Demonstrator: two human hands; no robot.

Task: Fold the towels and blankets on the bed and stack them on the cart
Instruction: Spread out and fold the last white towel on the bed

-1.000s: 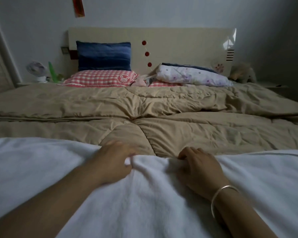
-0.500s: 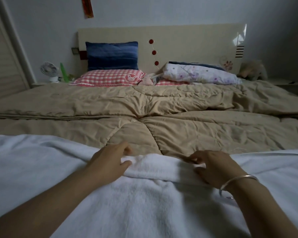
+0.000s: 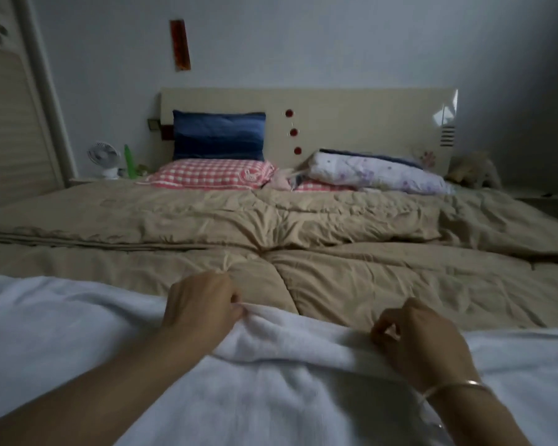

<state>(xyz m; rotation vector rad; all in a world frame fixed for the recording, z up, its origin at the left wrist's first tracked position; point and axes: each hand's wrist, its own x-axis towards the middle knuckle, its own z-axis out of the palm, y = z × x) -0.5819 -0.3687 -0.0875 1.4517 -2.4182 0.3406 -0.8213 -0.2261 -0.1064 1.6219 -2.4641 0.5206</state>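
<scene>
- Towel [image 3: 271,397] lay spread across the bed [image 3: 400,284], near edge
- Left hand [image 3: 200,304] and right hand [image 3: 422,342] fingers pinched its far hem
- Advice: lift both evenly, keep hem taut

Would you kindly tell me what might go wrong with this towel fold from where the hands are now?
1. The left hand and right hand pinch the far edge of the white towel close together, so its outer stretches may sag and fold crooked.
2. The left hand works right over the tan quilt and may catch it too.
3. The bracelet might snag the pile.
</scene>
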